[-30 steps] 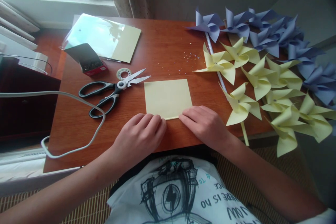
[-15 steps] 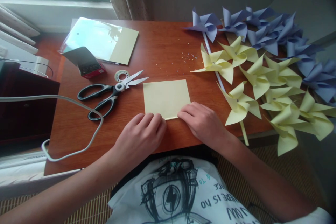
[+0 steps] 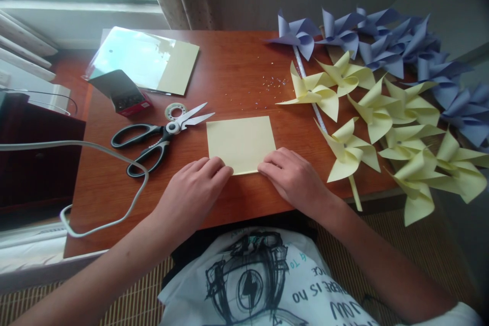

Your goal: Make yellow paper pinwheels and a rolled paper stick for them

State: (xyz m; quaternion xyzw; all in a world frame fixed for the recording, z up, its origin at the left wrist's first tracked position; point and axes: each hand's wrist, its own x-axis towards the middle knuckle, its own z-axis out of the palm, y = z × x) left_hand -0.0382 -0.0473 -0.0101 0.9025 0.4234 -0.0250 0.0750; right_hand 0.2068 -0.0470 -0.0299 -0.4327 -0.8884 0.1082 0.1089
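A folded yellow paper square (image 3: pixel 240 143) lies flat near the middle of the wooden table (image 3: pixel 229 66). The left hand (image 3: pixel 193 191) rests with curled fingers pressing on the paper's near left edge; the right hand (image 3: pixel 292 175) presses its fingertips on the near right corner. Neither hand grasps anything. Left of the paper lie black-handled scissors (image 3: pixel 156 137), with a tape roll (image 3: pixel 175 110) just beyond them. To the right sit yellow paper pinwheels (image 3: pixel 382 122), and farther back, lavender pinwheels (image 3: pixel 382 43). A white cable (image 3: pixel 114 155) loops at the left.
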